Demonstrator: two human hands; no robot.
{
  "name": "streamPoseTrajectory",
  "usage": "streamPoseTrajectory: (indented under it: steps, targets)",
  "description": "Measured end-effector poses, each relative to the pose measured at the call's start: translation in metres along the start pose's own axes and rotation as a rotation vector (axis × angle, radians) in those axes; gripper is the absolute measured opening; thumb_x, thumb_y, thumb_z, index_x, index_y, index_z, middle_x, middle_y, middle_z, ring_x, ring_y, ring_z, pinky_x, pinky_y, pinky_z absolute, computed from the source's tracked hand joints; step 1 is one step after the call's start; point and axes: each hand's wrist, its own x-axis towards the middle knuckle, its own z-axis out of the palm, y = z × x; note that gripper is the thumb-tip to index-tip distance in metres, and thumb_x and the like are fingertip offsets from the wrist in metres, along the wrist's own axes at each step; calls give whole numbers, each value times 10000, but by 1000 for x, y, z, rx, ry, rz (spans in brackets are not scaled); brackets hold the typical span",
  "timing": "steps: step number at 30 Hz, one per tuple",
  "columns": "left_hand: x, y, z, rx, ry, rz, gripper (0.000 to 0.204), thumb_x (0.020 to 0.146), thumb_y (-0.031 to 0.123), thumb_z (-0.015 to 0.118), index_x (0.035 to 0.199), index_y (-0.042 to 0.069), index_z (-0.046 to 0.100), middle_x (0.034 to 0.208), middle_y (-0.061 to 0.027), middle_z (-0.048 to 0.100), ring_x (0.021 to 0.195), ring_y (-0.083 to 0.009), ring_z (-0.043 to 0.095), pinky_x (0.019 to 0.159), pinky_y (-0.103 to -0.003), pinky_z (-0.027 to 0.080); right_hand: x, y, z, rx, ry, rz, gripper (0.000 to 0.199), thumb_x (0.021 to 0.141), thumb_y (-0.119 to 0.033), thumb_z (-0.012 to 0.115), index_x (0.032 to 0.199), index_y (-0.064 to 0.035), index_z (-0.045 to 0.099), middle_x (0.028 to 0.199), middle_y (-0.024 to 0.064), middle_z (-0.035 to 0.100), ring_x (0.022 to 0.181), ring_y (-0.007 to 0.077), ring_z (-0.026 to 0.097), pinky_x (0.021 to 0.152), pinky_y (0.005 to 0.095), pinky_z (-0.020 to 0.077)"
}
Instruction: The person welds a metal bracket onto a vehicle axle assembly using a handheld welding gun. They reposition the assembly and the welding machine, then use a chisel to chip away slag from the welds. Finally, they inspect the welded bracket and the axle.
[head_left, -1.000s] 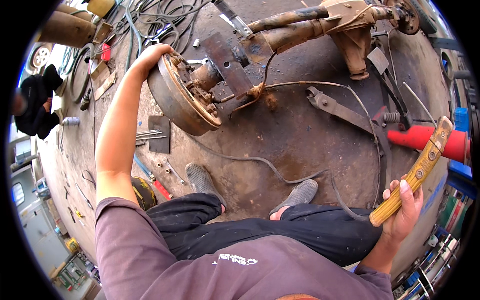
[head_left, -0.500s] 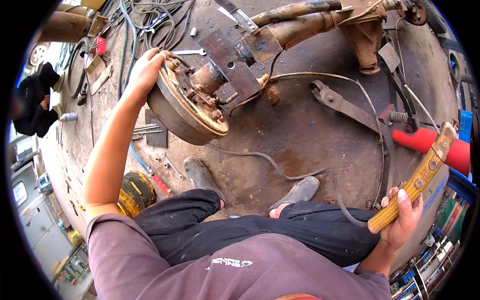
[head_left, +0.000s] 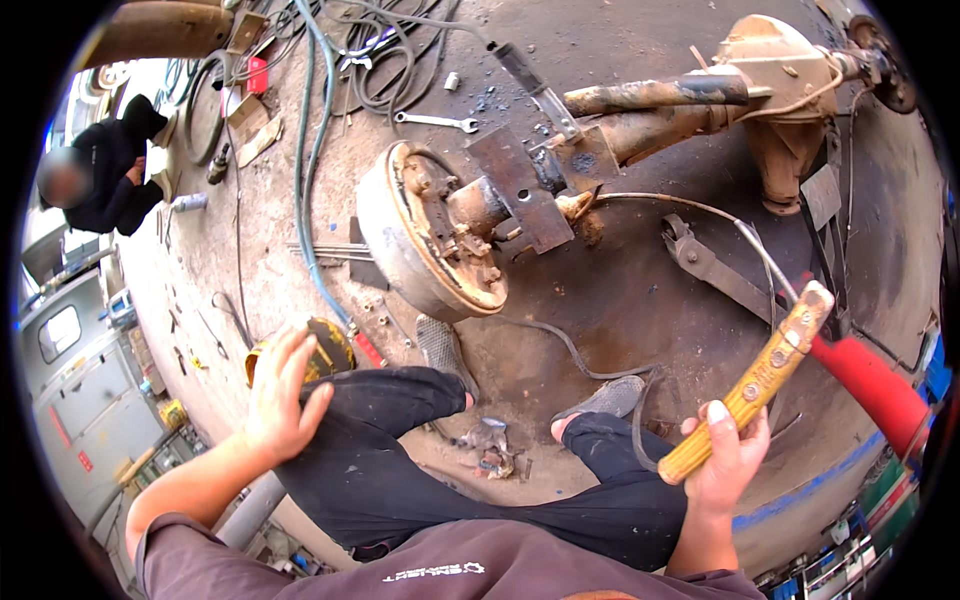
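Observation:
My right hand [head_left: 728, 455] grips a yellow, riveted welding electrode holder [head_left: 750, 388]. A thin pale rod [head_left: 765, 258] sticks out of its upper end, and a grey cable [head_left: 640, 430] runs to its lower end. Open and empty, my left hand [head_left: 280, 400] is over my left knee with its fingers stretched out, near a yellow-and-black round object [head_left: 325, 350]. Ahead of me a rusty brake drum [head_left: 408, 245] sits on the end of an axle [head_left: 650, 145], apart from both hands. A flat steel plate [head_left: 515, 185] with a hole lies against the axle behind the drum.
A red jack [head_left: 870, 385] stands at the right. Hoses [head_left: 310, 150] and a wrench [head_left: 437, 121] lie on the floor beyond the drum. Small parts lie by my left foot [head_left: 440, 345]. Another person [head_left: 105, 180] is low down at the far left.
My left hand has let go of the brake drum's rim and come back toward my left knee. My right hand, still holding the electrode holder, sits farther left in view. The whole view has shifted.

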Motion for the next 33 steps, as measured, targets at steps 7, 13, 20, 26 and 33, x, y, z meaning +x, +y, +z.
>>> streamPoseTrajectory:
  steps: [7,13,20,26,33]
  targets:
    - [-42,27,-8,-232,-30,34,435,780,135,757,1173,-27,662,1272,-189,667,1220,-415,601,1039,-496,483,-12,10,48,-41,-61,146,254,970,-81,663,1144,25,513,931,70,573,669,143,630,592,302,591]
    - [-94,32,8,-507,92,-17,394,739,55,738,1120,-13,663,1186,-173,686,1121,-381,631,980,-475,505,-39,48,69,-60,46,63,227,997,-110,640,1135,-11,488,868,56,571,637,160,625,586,310,589]
    - [-153,65,34,-785,-211,28,702,752,184,780,1386,-13,551,1427,-186,578,1357,-386,509,1115,-480,435,-233,5,165,40,43,387,258,988,-152,620,1169,-23,488,912,78,588,741,197,644,592,373,614]
    - [-190,38,42,-1003,-189,192,449,786,124,733,1232,110,686,1307,-113,663,1296,-355,569,1062,-466,460,-318,-135,278,257,-147,525,305,992,-267,629,1175,-59,503,1031,67,555,846,218,628,606,405,598]
    - [-210,-107,-59,-916,240,-163,279,752,13,703,1027,59,686,1056,-140,697,1095,-365,650,970,-463,489,-312,-234,318,393,-198,178,438,1019,-353,603,1385,-128,523,1131,22,593,938,157,584,619,306,537]
